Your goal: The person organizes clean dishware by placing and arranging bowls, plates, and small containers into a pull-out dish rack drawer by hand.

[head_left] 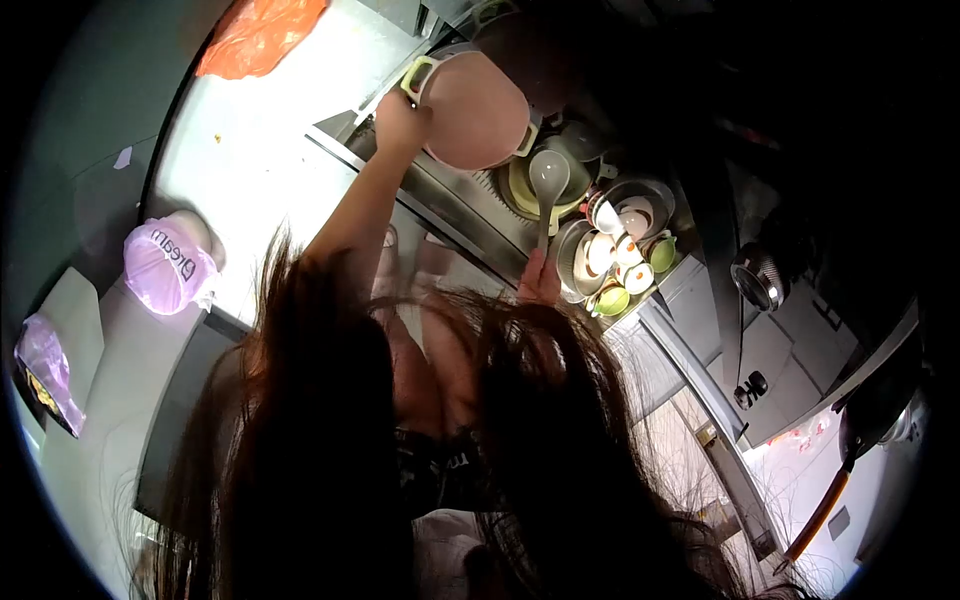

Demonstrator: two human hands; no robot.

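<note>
My left hand (402, 125) is closed on one pale green handle of a pink two-handled pot (473, 112), which it holds over the left part of an open drawer. A ladle (550, 176) with a light bowl points upward from my right hand (538, 283), whose fingers are wrapped round the lower end of its handle. Behind the ladle bowl lie greenish dishes (525, 190) in the drawer. Nearest to my right hand are a metal bowl (572, 265) and several small white and green cups (612, 298). Hair covers part of both arms.
The drawer's metal front (450, 215) runs in front of my legs. A white counter (250, 150) at left bears an orange bag (262, 38) and a purple bag (168, 265). At right hang a strainer (757, 280) and a pan with an orange-brown handle (822, 515).
</note>
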